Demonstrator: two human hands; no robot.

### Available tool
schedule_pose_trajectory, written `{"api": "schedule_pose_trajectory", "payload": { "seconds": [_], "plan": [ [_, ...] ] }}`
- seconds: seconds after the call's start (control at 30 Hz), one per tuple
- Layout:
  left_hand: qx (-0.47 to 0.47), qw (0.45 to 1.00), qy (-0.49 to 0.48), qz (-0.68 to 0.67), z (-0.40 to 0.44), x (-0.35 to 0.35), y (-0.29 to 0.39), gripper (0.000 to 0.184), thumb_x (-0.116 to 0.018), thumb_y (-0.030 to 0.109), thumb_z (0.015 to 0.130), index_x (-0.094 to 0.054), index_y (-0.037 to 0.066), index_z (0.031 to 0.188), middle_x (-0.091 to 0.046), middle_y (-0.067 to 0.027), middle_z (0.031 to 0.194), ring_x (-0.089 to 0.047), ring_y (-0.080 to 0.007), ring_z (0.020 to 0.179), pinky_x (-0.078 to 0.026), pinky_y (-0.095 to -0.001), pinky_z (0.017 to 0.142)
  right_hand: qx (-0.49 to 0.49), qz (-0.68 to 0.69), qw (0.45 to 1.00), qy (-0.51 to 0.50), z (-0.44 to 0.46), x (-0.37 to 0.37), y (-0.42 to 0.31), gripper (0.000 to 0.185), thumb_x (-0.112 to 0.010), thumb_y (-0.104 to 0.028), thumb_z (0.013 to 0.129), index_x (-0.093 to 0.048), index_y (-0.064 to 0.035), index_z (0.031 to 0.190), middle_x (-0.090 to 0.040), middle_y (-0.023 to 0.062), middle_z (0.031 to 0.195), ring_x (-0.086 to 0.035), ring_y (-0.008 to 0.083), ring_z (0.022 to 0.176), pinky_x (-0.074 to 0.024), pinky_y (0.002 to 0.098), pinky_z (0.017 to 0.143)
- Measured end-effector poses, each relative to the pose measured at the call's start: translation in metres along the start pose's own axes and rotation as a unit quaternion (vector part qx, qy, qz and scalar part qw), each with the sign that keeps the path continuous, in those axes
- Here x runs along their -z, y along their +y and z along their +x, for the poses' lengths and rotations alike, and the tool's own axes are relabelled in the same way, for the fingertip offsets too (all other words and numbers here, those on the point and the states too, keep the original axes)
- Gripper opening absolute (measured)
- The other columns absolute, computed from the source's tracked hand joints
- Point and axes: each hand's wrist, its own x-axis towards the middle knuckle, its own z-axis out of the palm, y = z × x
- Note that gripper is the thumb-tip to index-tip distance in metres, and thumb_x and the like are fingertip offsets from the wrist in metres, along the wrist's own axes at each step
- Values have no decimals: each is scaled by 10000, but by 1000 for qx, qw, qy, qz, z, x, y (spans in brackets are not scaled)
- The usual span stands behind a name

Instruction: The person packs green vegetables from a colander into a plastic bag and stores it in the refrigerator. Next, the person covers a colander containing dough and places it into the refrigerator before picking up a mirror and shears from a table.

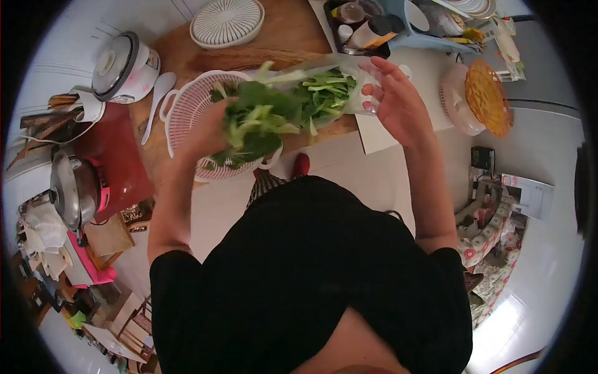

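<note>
My left hand is closed around a bunch of leafy greens, slightly blurred, over a pink and white plastic colander. More green leaves hang at the colander's near side. On the right, my right hand holds the end of a clear plastic bag, some of its fingers seen through the film. Inside the bag lie more cut greens. The loose bunch overlaps the bag's left end, so I cannot tell where its opening lies.
A wooden table carries a white lidded basket, a white rice cooker and a white ladle. Bottles stand in a black tray. An orange woven basket is at right, a steel pot at left.
</note>
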Motion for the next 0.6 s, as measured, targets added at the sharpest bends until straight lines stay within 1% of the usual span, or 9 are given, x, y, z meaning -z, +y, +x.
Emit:
{"api": "schedule_pose_trajectory", "payload": {
  "seconds": [0.1,0.17,0.27,0.3,0.37,0.47,0.5,0.6],
  "plan": [
    [-53,993,-98,-45,43,-29,12,406,-683,93,627,-540,2,996,-612,-146,880,-582,-212,797,-448,-317,752,3,19,1000,-19,2,4,-1,360,-479,-156,868,-390,-53,1202,-472,86,1178,-540,167,817,-458,294,672],
    [-22,980,-195,21,76,-49,3,422,-676,75,600,-546,6,996,-621,-117,855,-578,-187,781,-456,-307,724,-7,19,999,-26,3,9,-3,366,-478,-157,868,-385,-47,1205,-476,93,1179,-544,167,798,-457,285,658],
    [119,957,-259,-50,114,-68,-10,432,-655,56,588,-563,33,1009,-624,-83,849,-573,-160,771,-463,-297,694,-7,19,998,-53,-1,15,-6,380,-479,-169,869,-376,-38,1210,-481,98,1176,-549,166,783,-457,271,636],
    [105,965,-222,-89,126,-74,-26,454,-642,49,582,-551,25,1026,-620,-80,862,-573,-163,774,-461,-296,708,-6,19,998,-65,-4,17,-6,386,-480,-174,869,-372,-34,1212,-482,98,1173,-551,165,780,-457,266,629],
    [78,972,-146,-165,142,-86,-54,498,-615,33,571,-526,8,1060,-610,-73,890,-571,-168,779,-458,-294,736,-32,6,999,-32,-11,17,-7,409,-483,-178,870,-344,-33,1227,-483,116,1171,-554,166,793,-456,263,634],
    [175,976,-76,-105,151,-83,-32,455,-622,39,598,-566,46,1049,-618,-79,875,-574,-158,770,-466,-296,680,-48,-21,998,36,-19,13,2,450,-484,-169,870,-292,-37,1255,-481,144,1163,-557,169,802,-453,264,653],
    [185,969,-56,-151,155,-90,-37,462,-622,38,598,-560,38,1055,-615,-84,889,-576,-165,775,-466,-300,683,-49,-31,996,61,-20,10,8,466,-484,-164,870,-273,-39,1266,-480,154,1160,-558,170,804,-451,264,661],
    [204,935,8,-290,167,-117,-54,479,-626,41,597,-543,14,1068,-607,-99,924,-579,-184,793,-466,-308,697,-82,-27,994,63,-21,6,25,500,-477,-145,869,-223,-36,1285,-512,165,1098,-561,168,806,-450,274,682]
  ]
}}
